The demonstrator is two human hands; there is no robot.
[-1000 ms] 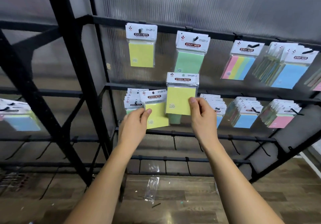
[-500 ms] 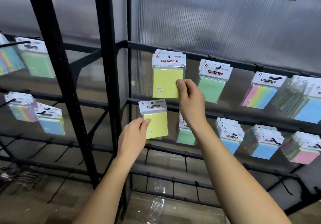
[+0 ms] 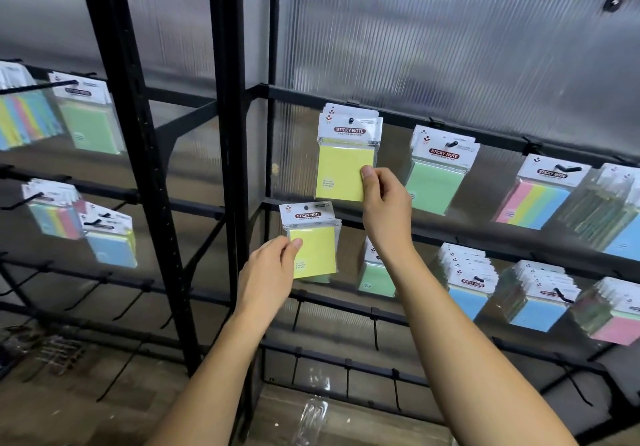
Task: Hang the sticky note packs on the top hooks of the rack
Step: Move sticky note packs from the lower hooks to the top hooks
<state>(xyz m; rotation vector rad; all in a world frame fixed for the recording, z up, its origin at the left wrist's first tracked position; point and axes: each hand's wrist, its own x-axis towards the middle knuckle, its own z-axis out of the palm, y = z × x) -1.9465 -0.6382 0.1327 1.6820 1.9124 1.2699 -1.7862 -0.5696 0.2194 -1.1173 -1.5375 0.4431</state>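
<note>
The right hand [image 3: 386, 208] pinches the lower right corner of a yellow pack [image 3: 346, 161] between thumb and fingers. Only the thumb shows well; the other fingers are behind the pack and hidden. This pack hangs on a top hook [image 3: 351, 120], whose black tip shows through the hole in the white header. Behind the header I see edges of more headers, but how many packs hang there cannot be told.

Below and left of this grip, the left hand [image 3: 268, 274] holds a second yellow pack [image 3: 311, 239] by its lower left edge, thumb on the front, fingers hidden behind. The pack is upright, its header hole is free, and it is on no hook. Behind its bottom edge something pale green shows, mostly covered.

Just right of the right-hand grip, a green pack [image 3: 438, 172] hangs on the next top hook; the wrist covers its lower left corner. Below the wrist, another green pack [image 3: 375, 272] is half hidden by the forearm.

Both forearms reach up from the bottom of the view, bare, the right one higher.

Far right of the grips, the packs are cut off by the frame edge. Far left, behind the black post [image 3: 228, 168], the packs are blurred and their labels are hard to read.
</note>
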